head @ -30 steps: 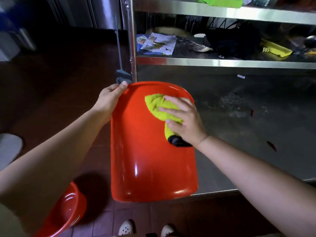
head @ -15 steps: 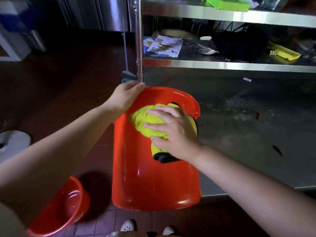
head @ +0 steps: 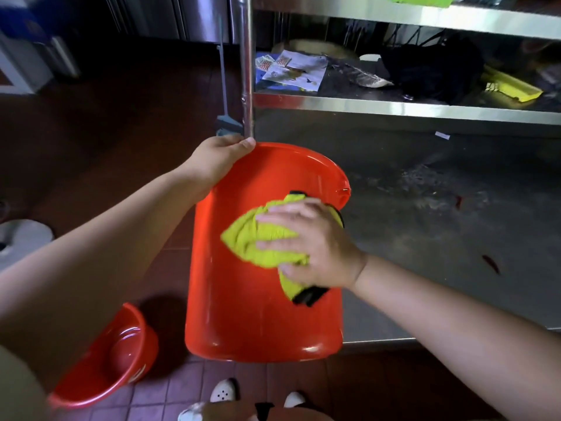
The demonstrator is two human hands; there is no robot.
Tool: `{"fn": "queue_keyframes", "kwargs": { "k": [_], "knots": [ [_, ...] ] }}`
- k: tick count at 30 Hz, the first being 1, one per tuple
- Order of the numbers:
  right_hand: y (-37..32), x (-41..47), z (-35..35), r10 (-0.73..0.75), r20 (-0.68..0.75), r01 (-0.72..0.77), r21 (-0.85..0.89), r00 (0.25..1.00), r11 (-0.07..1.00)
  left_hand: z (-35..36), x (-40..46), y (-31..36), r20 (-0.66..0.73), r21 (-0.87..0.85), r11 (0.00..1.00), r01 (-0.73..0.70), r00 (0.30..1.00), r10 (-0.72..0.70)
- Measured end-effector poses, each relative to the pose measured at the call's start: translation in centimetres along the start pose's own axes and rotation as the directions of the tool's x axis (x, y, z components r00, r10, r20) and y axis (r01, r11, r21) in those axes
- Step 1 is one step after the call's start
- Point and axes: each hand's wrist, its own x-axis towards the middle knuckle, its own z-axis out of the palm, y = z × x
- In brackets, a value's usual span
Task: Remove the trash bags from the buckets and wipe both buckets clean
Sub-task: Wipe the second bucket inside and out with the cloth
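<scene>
Bucket (head: 261,305) tipped outward at counter (head: 425,238) edge, steadied at 11 o'clock rim by gripping left hand (head: 217,159); right hand (head: 315,247) flat, pressing yellow cloth (head: 258,241) against exposed wall. Second bucket (head: 103,363) on floor, 7 o'clock.

- The red bucket (head: 243,305) under the hands looks like smooth, glossy plastic with bright highlights.
- The yellow-green cloth (head: 258,241) is soft, matt, nubby fabric with a black edge.
- The second red bucket (head: 103,369) on the floor is glossy plastic too.
- The shelf unit (head: 394,110) is brushed metal; its lower surface is dull and smeared.
- The floor tiles (head: 188,387) look matt.
</scene>
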Motion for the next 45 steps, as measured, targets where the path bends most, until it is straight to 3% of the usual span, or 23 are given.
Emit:
{"fn": "queue_keyframes", "kwargs": {
  "k": [3,7,13,20,23,27,29,32,36,40,45],
  "knots": [
    [3.1,3.0,-0.5,0.104,-0.058,-0.105,-0.007,0.993,0.994,-1.1,-0.8,-0.3,-0.017,-0.126,0.992,0.021,1.0,-0.024],
    [5.9,6.6,-1.4,0.185,0.02,-0.185,-0.013,0.982,0.983,-2.3,-1.5,-1.4,-0.1,-0.149,0.987,0.064,0.992,-0.079],
    [3.4,6.9,-0.7,0.296,0.029,-0.296,-0.01,0.955,0.955,-2.1,-3.1,-3.8,-0.223,-0.259,0.963,0.074,0.966,-0.135],
    [-3.6,-1.6,-0.6,0.135,0.116,-0.137,0.016,0.984,0.99,-3.0,-4.0,-5.0,-0.222,-0.306,0.951,0.054,0.967,-0.126],
    [-4.7,-3.5,-0.7,0.092,0.137,-0.098,0.04,0.986,0.994,-3.6,-4.0,-5.0,-0.182,-0.223,0.973,0.067,0.977,-0.109],
    [-4.4,-2.3,-0.8,0.089,0.165,-0.097,0.041,0.982,0.994,-4.2,-2.5,-3.3,-0.174,-0.143,0.966,0.216,0.955,-0.24],
    [-4.6,-1.6,-0.5,0.073,0.194,-0.081,0.035,0.978,0.996,-4.2,-1.4,-1.7,-0.171,-0.037,0.984,0.173,0.969,-0.177],
    [-4.9,-0.8,0.1,0.02,0.225,-0.023,0.01,0.974,1.0,-3.1,-0.2,0.4,-0.049,0.039,0.999,0.016,0.999,-0.014],
    [-3.9,0.3,0.4,-0.018,0.211,0.02,-0.008,0.977,1.0,-2.0,0.9,0.9,-0.034,0.17,0.985,0.032,0.999,-0.027],
    [-1.3,3.4,0.9,0.172,0.064,-0.17,-0.04,0.983,0.985,-2.2,1.6,0.6,-0.043,0.268,0.963,0.043,0.999,-0.033],
    [1.9,5.5,0.9,0.417,-0.084,-0.413,0.063,0.905,0.909,-2.3,1.5,-0.2,-0.053,0.294,0.955,0.023,0.999,-0.008]
  ]
}}
